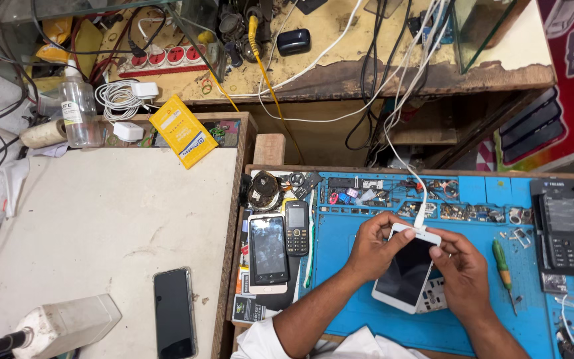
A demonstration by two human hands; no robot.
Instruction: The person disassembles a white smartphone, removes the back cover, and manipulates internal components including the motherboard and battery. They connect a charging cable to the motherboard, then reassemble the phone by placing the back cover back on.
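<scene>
A white smartphone (406, 274) with a dark screen lies tilted over the blue repair mat (347, 279). My left hand (371, 247) grips its upper left edge, thumb on the top corner. My right hand (461, 272) holds its right side, fingers at the top right corner. A white cable (414, 183) is plugged into the phone's top end and runs up off the mat. Under the phone lies another pale device (433, 297), partly hidden.
Left of the mat lie a white phone (268, 252) and a small black keypad phone (296, 228). A green screwdriver (503, 266) and a black keypad phone (561, 226) lie to the right. A dark phone (174, 312) rests on the white table (101, 226). Small parts fill the mat's trays (446, 199).
</scene>
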